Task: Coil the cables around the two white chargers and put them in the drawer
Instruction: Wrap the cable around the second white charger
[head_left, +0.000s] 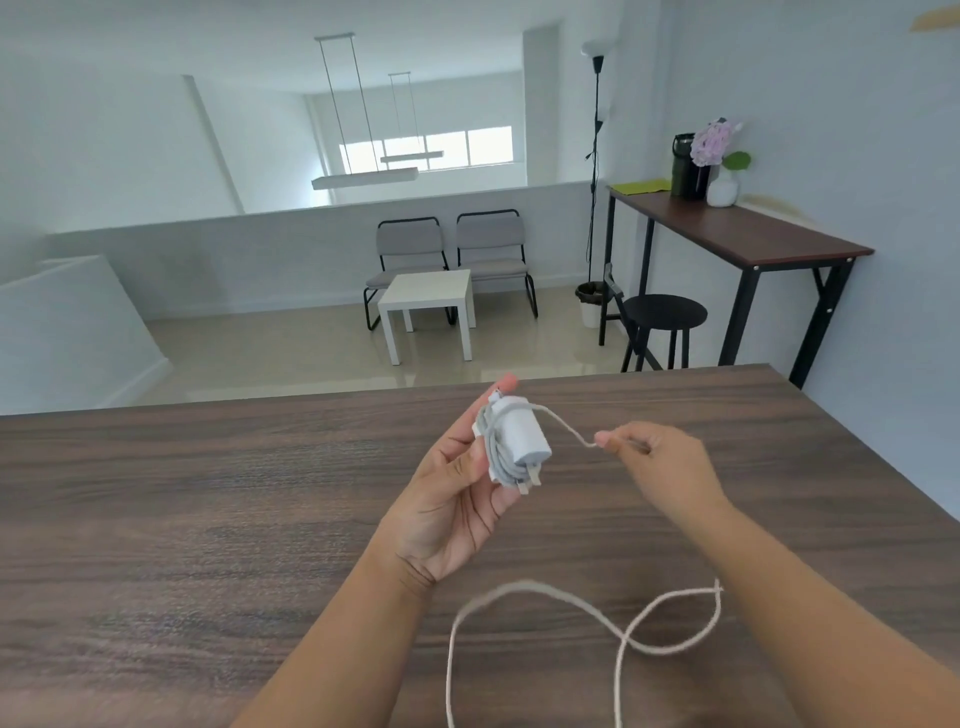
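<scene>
Loose cable (597, 613) over table (208, 519) | left hand (457, 499) grips charger (519, 441) | right hand (660, 457) pinches cable

Above the tabletop (208, 519), the left hand (457, 499) holds a partly coiled white charger (519, 441) while the right hand (660, 462) pinches its cable (563, 426).

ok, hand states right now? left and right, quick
Left hand: closed around the white charger, cable partly coiled on it.
Right hand: pinching the loose cable leading off the charger.

White charger (522, 439), off-white cable (540, 590), dark wood-grain table (208, 519)
</scene>
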